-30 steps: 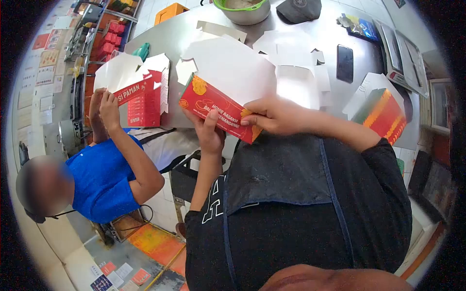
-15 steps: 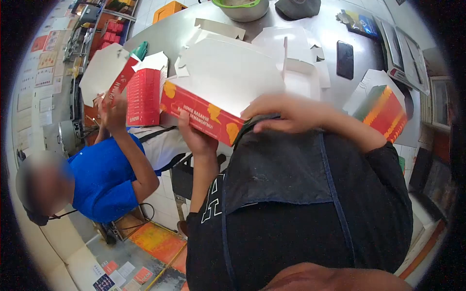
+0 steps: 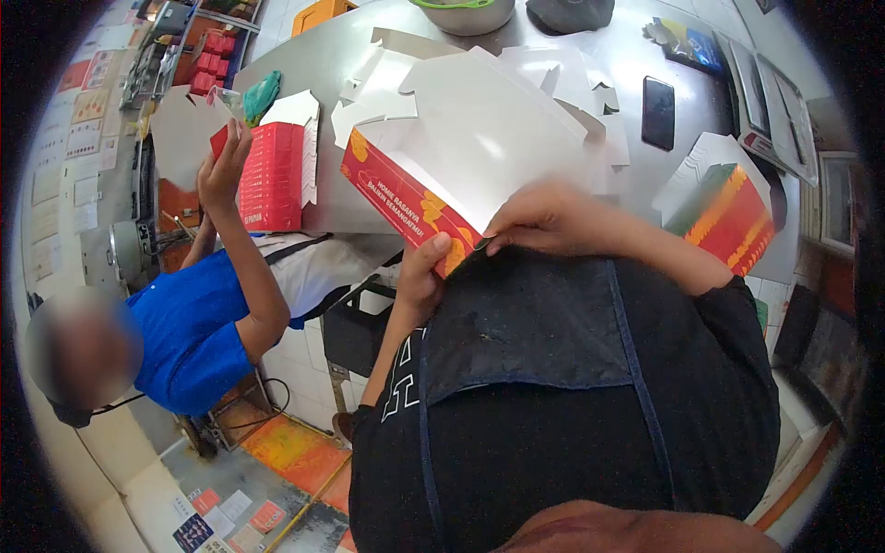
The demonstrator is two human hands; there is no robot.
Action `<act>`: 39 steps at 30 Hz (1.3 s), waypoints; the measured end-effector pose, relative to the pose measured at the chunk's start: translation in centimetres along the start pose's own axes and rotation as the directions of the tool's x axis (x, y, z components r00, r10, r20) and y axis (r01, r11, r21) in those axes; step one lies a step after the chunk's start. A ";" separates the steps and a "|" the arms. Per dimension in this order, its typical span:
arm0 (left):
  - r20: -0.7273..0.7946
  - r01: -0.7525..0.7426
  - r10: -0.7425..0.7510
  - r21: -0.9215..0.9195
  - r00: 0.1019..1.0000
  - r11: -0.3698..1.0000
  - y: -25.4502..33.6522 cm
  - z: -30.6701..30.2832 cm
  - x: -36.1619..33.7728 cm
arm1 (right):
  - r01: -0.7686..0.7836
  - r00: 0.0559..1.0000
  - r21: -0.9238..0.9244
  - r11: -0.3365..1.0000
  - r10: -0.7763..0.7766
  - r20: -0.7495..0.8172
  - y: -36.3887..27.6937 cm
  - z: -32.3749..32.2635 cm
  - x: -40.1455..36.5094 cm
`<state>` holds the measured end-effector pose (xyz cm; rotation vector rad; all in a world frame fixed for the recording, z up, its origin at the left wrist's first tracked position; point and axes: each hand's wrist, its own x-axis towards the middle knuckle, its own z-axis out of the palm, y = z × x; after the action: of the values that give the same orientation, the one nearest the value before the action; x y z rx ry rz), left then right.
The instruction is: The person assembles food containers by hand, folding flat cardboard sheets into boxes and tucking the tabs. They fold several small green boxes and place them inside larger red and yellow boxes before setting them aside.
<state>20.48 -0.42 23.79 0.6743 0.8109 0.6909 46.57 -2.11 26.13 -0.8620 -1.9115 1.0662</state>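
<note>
A partly folded cardboard food box (image 3: 398, 198), red with yellow print outside and white inside, tilts in front of my apron. Its wide white panel slopes up over the table. My left hand (image 3: 426, 276) holds the lower front corner, thumb lying on the red side and fingers underneath. At that same corner, my right hand (image 3: 558, 223) pinches the cardboard edge, its fingertips close to my left thumb. Behind it lie other opened white boxes (image 3: 383, 78). To the left, a person in a blue shirt handles another box (image 3: 184, 134).
A stack of red boxes (image 3: 274, 175) stands left on the metal table (image 3: 318, 64), a green bag (image 3: 262, 95) behind it. Another red-yellow stack (image 3: 737, 217) is at right. A phone (image 3: 658, 112), a bowl (image 3: 466, 17) and a dark cap (image 3: 570, 14) lie farther back.
The box has shifted right and turned more steeply. My left hand has slid to its near corner; my right hand has closed onto that corner. The other person's box has turned.
</note>
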 end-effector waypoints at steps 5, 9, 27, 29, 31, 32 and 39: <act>0.029 -0.001 0.000 0.066 1.000 0.998 0.6 0.8 -0.4 | -0.023 1.000 0.072 0.997 0.022 0.015 -0.2 -0.5 -0.3; 0.032 -0.019 0.017 0.084 0.999 0.996 0.9 2.0 -0.9 | -0.020 0.999 0.064 0.998 0.017 0.040 -0.8 -1.0 -0.7; 0.115 -0.124 0.083 0.428 0.990 0.895 0.9 2.1 -0.4 | -0.011 0.993 0.115 0.993 -0.003 0.114 0.2 -2.8 -1.2; 0.052 -0.147 0.159 0.717 0.986 0.681 1.3 3.9 0.0 | -0.052 0.998 0.219 0.974 0.045 0.038 -0.3 -3.7 0.0; 0.195 -0.361 0.389 0.834 0.900 0.417 0.0 2.4 2.0 | -0.284 0.892 0.492 0.823 0.414 -0.179 -0.4 -3.2 1.9; 0.261 -0.424 0.493 0.869 0.830 0.255 -0.7 1.7 3.0 | -0.252 0.888 0.545 0.800 0.415 -0.198 -1.3 -3.1 3.0; 0.466 -0.695 0.710 0.718 0.528 0.046 5.4 5.0 1.9 | -0.182 0.962 0.277 0.944 0.228 -0.147 -3.9 -3.0 4.8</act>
<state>23.94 2.89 29.68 2.1735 0.7704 1.1924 46.09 1.35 32.04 -0.9837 -1.5165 1.2879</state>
